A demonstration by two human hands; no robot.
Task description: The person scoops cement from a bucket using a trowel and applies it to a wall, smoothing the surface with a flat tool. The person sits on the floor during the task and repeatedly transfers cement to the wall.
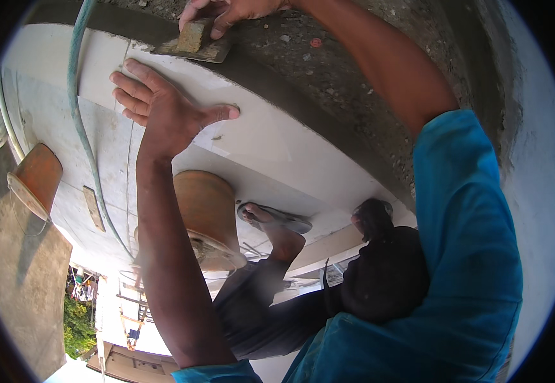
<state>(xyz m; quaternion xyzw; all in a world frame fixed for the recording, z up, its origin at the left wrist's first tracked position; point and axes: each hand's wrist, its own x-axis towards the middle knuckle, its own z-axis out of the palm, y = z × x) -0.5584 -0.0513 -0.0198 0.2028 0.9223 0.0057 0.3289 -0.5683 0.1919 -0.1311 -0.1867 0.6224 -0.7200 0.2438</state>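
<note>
Trowel [196, 47] in yr R hand [228, 11], pinched by its block [191, 36], plate [217, 54] on the cement strip [281, 92]. L hand [167, 108] spread wide on the white ledge [271, 134], nr the plate: if yr grip tilts, its edge cd gouge the strip or nick that hand.

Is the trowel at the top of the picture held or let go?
Held: the right hand has its thumb and fingers on opposite sides of the block-shaped handle on the trowel.
</note>
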